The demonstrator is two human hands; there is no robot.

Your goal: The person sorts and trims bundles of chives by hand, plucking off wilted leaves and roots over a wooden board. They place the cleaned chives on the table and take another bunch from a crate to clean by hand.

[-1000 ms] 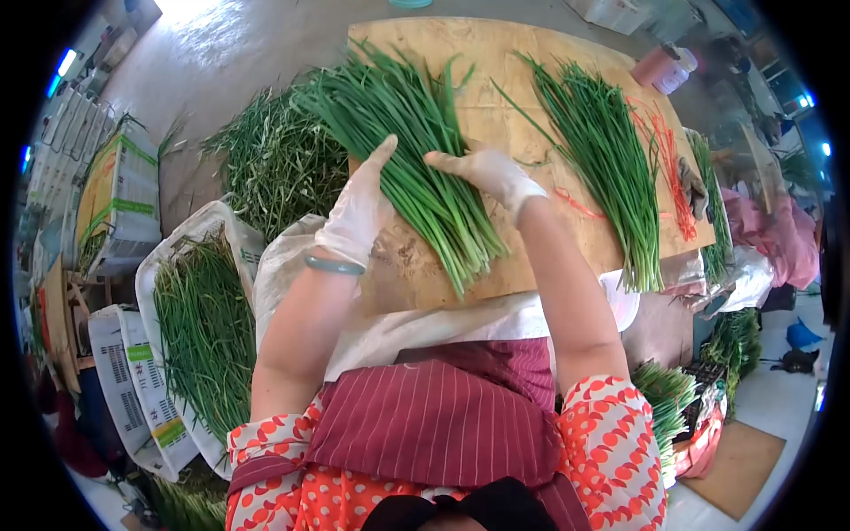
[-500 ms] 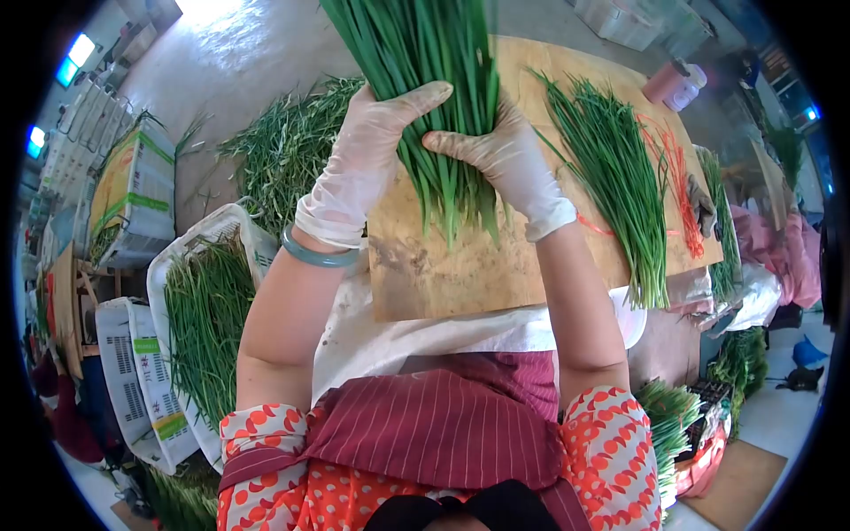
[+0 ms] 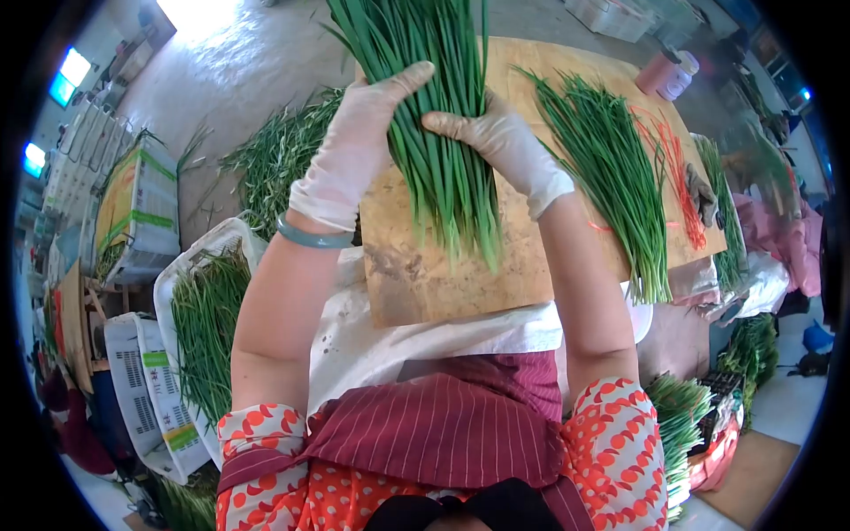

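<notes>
A thick bunch of garlic chives (image 3: 443, 168) is held upright above the wooden board (image 3: 460, 288), its pale ends pointing toward me and its far tips cut off by the top edge of view. My left hand (image 3: 367, 119), in a thin whitish glove, grips the bunch from the left with the thumb across the front. On the other side my right hand (image 3: 496, 142), gloved too, wraps round the stalks, thumb on top. The fingers behind the bunch are hidden. A second bundle of chives (image 3: 606, 168) lies on the board to the right.
Orange-red ties (image 3: 677, 177) and a dark glove (image 3: 702, 196) lie along the board's right side. A pink jar (image 3: 655, 73) stands at the far right corner. Left of the board are a heap of loose leaves (image 3: 279, 164) and a white crate (image 3: 168, 288) holding chives.
The bunch has come down slightly toward me, so its pale ends hang lower over the board. My left hand has moved up and left along it; both hands keep their grip.
</notes>
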